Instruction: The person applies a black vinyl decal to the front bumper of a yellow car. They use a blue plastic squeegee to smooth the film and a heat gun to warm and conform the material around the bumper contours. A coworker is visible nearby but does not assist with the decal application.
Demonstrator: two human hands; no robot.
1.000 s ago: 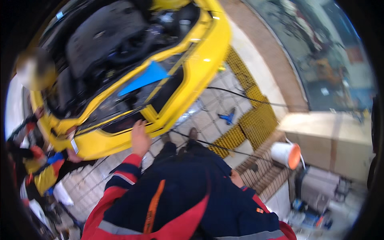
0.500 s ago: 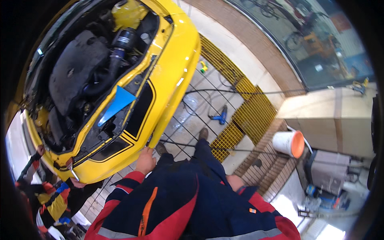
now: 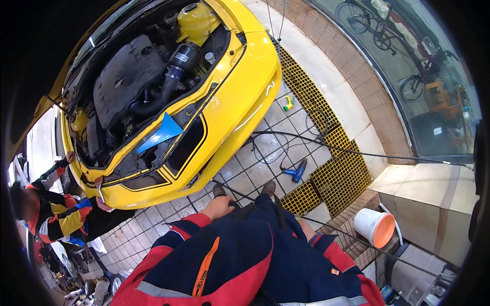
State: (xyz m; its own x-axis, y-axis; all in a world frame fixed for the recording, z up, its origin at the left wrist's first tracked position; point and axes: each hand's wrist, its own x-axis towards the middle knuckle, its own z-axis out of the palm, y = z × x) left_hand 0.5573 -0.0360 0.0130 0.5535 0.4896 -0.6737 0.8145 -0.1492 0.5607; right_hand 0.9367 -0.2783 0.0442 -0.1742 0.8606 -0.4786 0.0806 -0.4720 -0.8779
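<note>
My left hand (image 3: 219, 207) hangs in front of my left leg, apart from the bumper of the yellow car (image 3: 240, 115). Its fingers look curled together; whatever they hold, if anything, is hidden. Beside my right thigh, only the back of my right hand (image 3: 308, 229) shows, with its fingers hidden behind clothing and sleeve. Ahead to the left, the car's hood is up over the engine (image 3: 130, 81). A blue triangular plastic piece (image 3: 162, 134) lies across the panel at the front of the engine bay.
A co-worker (image 3: 58, 217) leans at the car's corner, hands on its edge. On the tiles lie a blue pistol-shaped heat gun (image 3: 297, 172) and a yellow-green nozzle (image 3: 288, 103). Black cables (image 3: 347, 149) cross the floor. Yellow grating (image 3: 342, 186) and a white bucket (image 3: 371, 225) are at right.
My left hand has moved right, away from the bumper's edge to in front of my leg. The view has shifted, showing more floor between me and the car.
</note>
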